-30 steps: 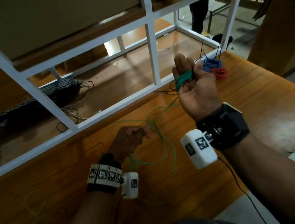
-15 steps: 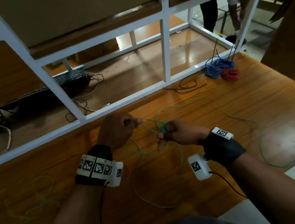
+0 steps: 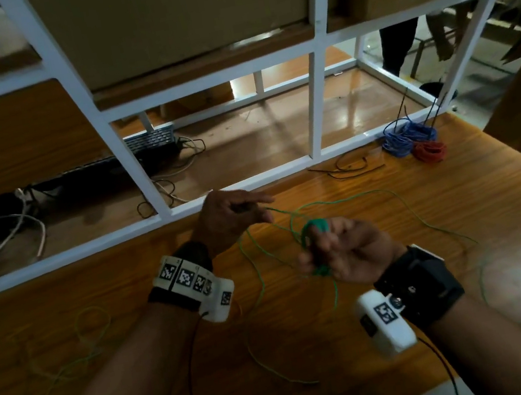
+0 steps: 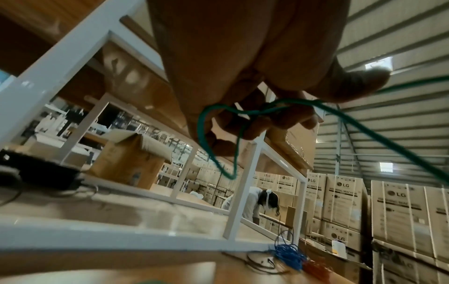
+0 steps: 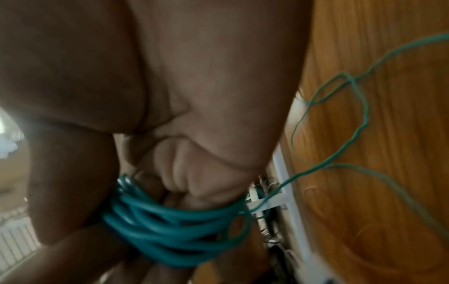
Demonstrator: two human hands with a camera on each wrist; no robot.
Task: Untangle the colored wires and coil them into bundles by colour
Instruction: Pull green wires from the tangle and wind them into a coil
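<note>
The thin green wire (image 3: 295, 226) lies in loose loops across the orange wooden table (image 3: 399, 242), and part of it is wound in several turns around the fingers (image 5: 175, 176) of my right hand (image 3: 342, 252), forming a small teal-green coil (image 5: 170, 230). That hand sits just above the table with its fingers curled inside the coil. My left hand (image 3: 227, 217) is raised beside it, near the white metal frame (image 3: 161, 194); thumb and fingers pinch a strand of the same wire, and a small loop (image 4: 218, 138) hangs below my fingertips. The strand runs between my two hands. Well apart, at the far right corner of the table, a blue wire bundle (image 3: 405, 137) and a red wire bundle (image 3: 430, 151) rest touching each other.
</note>
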